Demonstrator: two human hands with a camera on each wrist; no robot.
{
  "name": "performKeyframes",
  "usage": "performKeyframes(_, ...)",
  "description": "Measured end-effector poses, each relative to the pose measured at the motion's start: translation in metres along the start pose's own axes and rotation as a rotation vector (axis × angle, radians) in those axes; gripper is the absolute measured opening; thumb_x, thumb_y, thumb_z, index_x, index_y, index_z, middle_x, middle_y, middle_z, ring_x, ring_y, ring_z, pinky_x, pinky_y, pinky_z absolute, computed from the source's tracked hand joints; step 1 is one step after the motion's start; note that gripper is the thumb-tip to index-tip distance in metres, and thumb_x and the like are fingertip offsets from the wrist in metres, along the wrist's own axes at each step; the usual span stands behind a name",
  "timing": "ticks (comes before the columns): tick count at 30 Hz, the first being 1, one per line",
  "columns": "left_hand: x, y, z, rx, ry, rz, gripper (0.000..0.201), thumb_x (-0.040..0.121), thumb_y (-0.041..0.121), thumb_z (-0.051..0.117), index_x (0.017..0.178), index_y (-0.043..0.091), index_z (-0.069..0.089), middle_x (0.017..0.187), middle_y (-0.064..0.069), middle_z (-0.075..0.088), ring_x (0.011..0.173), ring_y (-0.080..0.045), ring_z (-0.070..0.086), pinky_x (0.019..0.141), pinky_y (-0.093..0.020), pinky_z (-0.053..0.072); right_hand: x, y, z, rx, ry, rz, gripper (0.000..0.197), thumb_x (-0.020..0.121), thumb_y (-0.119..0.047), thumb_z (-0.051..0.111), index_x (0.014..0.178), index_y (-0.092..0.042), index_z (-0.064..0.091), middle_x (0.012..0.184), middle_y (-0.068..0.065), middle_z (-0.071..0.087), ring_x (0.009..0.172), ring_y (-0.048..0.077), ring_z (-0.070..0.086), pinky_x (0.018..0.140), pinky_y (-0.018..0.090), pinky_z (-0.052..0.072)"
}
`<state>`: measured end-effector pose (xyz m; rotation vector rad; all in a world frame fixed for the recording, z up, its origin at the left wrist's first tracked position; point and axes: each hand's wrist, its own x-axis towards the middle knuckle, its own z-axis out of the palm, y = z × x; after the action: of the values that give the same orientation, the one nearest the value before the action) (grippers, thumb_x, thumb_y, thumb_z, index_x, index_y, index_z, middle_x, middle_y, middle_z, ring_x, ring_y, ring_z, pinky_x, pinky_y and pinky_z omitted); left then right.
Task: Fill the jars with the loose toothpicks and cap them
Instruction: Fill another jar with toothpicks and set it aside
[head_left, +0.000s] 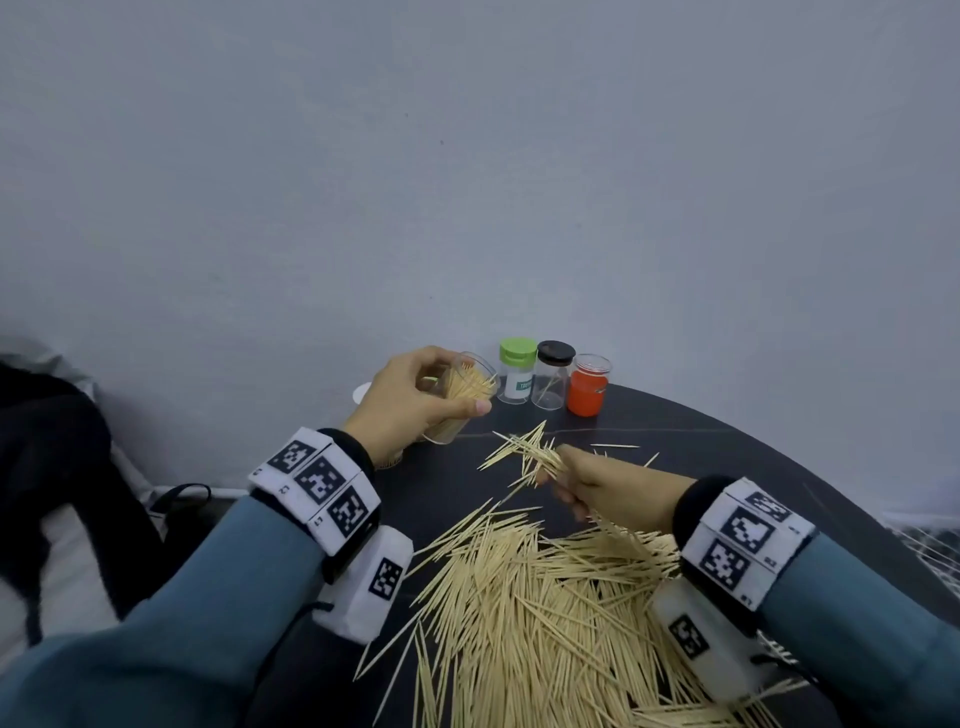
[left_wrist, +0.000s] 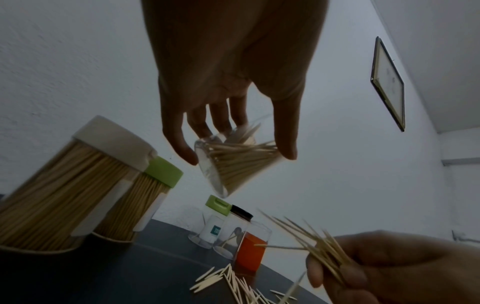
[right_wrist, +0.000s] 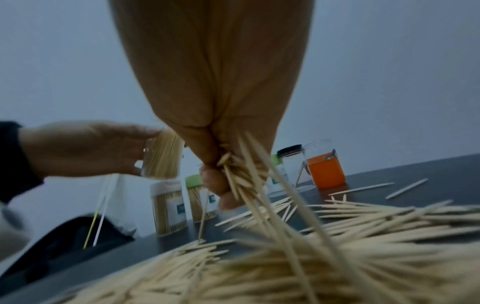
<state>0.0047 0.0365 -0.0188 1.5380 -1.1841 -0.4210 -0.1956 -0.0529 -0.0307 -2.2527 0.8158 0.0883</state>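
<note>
My left hand grips a clear open jar partly filled with toothpicks, tilted and lifted above the dark table; the left wrist view shows the same jar between fingers and thumb. My right hand pinches a bunch of toothpicks just right of and below the jar's mouth; the bunch fans out from the fingers. A large heap of loose toothpicks covers the near table.
Against the wall stand a green-capped jar, a black-capped jar holding a few toothpicks, and a red jar. Two full capped jars, white-lidded and green-lidded, stand at the left. A dark bag lies off the table's left.
</note>
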Motion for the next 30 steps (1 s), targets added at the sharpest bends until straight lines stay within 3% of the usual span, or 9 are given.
performKeyframes(3,0.000,-0.001,0.003,0.023,-0.028,-0.004,0.047,0.068,0.019,0.083,0.111,0.013,0.064,0.109,-0.005,0.065,0.086,-0.008,0.058,0.068,-0.009,0.045,-0.004,0.006,-0.003,0.139,0.013,-0.049,0.029,0.100,-0.004,0.023,0.116,-0.001,0.046,0.078,0.001,0.040,0.070,0.012,0.040,0.072,0.023,0.041)
performKeyframes(6,0.001,-0.002,0.008,0.021,-0.043,-0.024,0.052,0.065,0.023,0.086,0.112,0.016,0.064,0.109,-0.006,0.065,0.097,-0.016,0.058,0.075,-0.017,0.046,-0.005,0.012,-0.005,0.315,0.054,-0.082,0.022,0.102,-0.007,0.024,0.101,-0.011,0.046,0.075,-0.003,0.039,0.066,0.008,0.040,0.063,0.015,0.041)
performKeyframes(9,0.001,-0.003,0.013,0.024,-0.074,-0.014,0.056,0.061,0.025,0.088,0.111,0.017,0.065,0.107,-0.007,0.066,0.096,-0.017,0.059,0.079,-0.019,0.046,-0.006,0.019,-0.007,0.531,0.110,-0.136,0.024,0.102,-0.008,0.024,0.089,-0.016,0.043,0.073,-0.003,0.040,0.060,0.006,0.041,0.058,0.015,0.041)
performKeyframes(14,-0.002,0.001,0.020,0.043,-0.225,-0.012,0.054,0.062,0.029,0.081,0.112,0.017,0.065,0.103,-0.002,0.067,0.092,-0.012,0.059,0.076,-0.012,0.044,-0.007,0.026,-0.013,0.981,0.242,-0.239,0.025,0.101,-0.006,0.023,0.088,-0.012,0.043,0.067,0.000,0.039,0.049,0.003,0.042,0.052,0.017,0.043)
performKeyframes(18,-0.007,0.003,0.023,0.079,-0.404,-0.053,0.056,0.062,0.039,0.080,0.114,0.025,0.064,0.108,0.002,0.066,0.100,-0.017,0.061,0.086,-0.026,0.049,-0.009,0.015,-0.021,1.170,0.329,-0.338,0.027,0.102,-0.006,0.022,0.086,-0.012,0.043,0.059,-0.004,0.042,0.045,0.004,0.039,0.048,0.016,0.040)
performKeyframes(25,-0.020,0.010,0.037,0.125,-0.567,-0.019,0.047,0.069,0.031,0.081,0.113,0.030,0.065,0.111,0.001,0.065,0.103,-0.018,0.061,0.095,-0.038,0.049,-0.021,-0.010,-0.022,1.251,0.400,-0.509,0.026,0.101,-0.005,0.022,0.086,-0.012,0.043,0.056,-0.007,0.043,0.045,0.003,0.036,0.046,0.014,0.037)
performKeyframes(28,-0.025,0.015,0.044,0.098,-0.629,0.009,0.039,0.072,0.028,0.081,0.107,0.036,0.065,0.109,0.002,0.067,0.100,-0.018,0.061,0.090,-0.029,0.049,-0.021,-0.014,-0.016,1.195,0.438,-0.536,0.025,0.102,-0.007,0.022,0.087,-0.014,0.042,0.062,-0.006,0.040,0.049,0.003,0.038,0.051,0.016,0.039)
performKeyframes(30,-0.029,0.018,0.049,0.080,-0.653,0.010,0.037,0.074,0.025,0.080,0.107,0.032,0.065,0.106,0.004,0.068,0.095,-0.014,0.062,0.083,-0.022,0.049,-0.019,-0.013,-0.010,1.168,0.472,-0.537,0.025,0.102,-0.008,0.022,0.089,-0.014,0.042,0.064,-0.004,0.039,0.050,0.003,0.040,0.054,0.016,0.041)
